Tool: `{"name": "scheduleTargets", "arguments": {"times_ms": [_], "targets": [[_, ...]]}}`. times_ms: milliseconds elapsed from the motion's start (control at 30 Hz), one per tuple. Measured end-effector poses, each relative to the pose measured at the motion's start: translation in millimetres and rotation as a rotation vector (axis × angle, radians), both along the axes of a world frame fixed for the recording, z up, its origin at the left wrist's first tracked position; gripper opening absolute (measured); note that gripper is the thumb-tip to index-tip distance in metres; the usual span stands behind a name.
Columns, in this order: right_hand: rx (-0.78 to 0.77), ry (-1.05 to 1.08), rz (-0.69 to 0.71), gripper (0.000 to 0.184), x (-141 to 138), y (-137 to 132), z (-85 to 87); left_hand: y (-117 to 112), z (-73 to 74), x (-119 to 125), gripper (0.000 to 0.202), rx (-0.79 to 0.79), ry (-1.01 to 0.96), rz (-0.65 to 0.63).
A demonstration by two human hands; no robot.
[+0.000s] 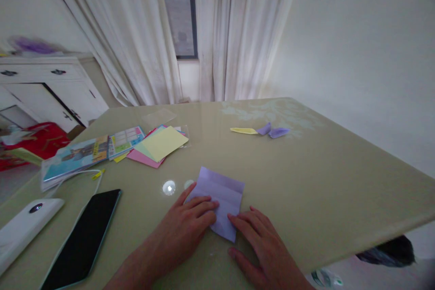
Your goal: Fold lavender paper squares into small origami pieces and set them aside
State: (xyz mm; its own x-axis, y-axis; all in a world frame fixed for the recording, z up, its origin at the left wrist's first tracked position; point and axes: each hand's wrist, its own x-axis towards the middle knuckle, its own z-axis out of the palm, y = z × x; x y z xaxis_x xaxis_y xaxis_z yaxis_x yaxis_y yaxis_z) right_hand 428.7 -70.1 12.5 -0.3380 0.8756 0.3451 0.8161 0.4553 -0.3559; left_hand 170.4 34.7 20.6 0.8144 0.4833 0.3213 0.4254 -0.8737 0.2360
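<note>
In the head view, a lilac sheet [224, 192] lies on the table [306, 176], near the person's side, under and between the two hands. It is a small four-sided piece, turned a little askew, with creases running across it and a slightly darker band along its far edge. The left hand [192, 217] rests palm down over its left part, fingers loosely spread and pressing lightly without gripping. The right hand [260, 240] is open, its index fingertip at the sheet's right edge and its thumb apart on the table. To the right, a broad stretch of tabletop runs to the slanting table edge; beyond the sheet, the surface reaches back to a yellow folded piece [243, 131] and purple folded pieces [278, 133] near the far side. On the left, room is bounded by a phone [84, 235], a cable [99, 183], booklets [78, 157] and a pile of coloured paper [163, 142]. The left hand covers the sheet's left side, and its thumb cannot be made out. The forearms and phone run off the bottom, a white device [27, 231] is cut by the left border, and a purple object [34, 45] on the cabinet [37, 70] is blurred.
</note>
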Motion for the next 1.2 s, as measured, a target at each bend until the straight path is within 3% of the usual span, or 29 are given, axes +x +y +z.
{"name": "scheduleTargets", "arguments": {"times_ms": [133,300,433,600,933,1200], "targets": [[-0.01,-0.096,0.061,0.049,-6.2,12.0,10.4,-4.6,2.8,-4.6,0.017,0.121,0.077,0.031],[-0.059,-0.116,0.134,0.052,-14.5,30.3,15.5,-9.5,-5.1,-0.1,0.02,0.28,0.064,0.11],[-0.081,-0.162,0.183,0.037,-16.3,44.1,18.6,-16.1,-5.9,4.5,0.027,0.153,0.094,0.115],[0.028,-0.123,0.216,0.02,-14.6,53.7,17.9,-14.1,-4.1,-3.0,0.016,0.051,-0.014,0.136],[0.119,-0.05,0.215,0.017,-17.3,52.6,9.0,-25.3,-1.3,4.6,0.015,-0.251,-0.184,0.225],[0.124,-0.062,0.313,0.022,-15.2,47.2,19.1,-24.0,4.6,-0.9,0.011,-0.402,-0.174,0.367]]}}
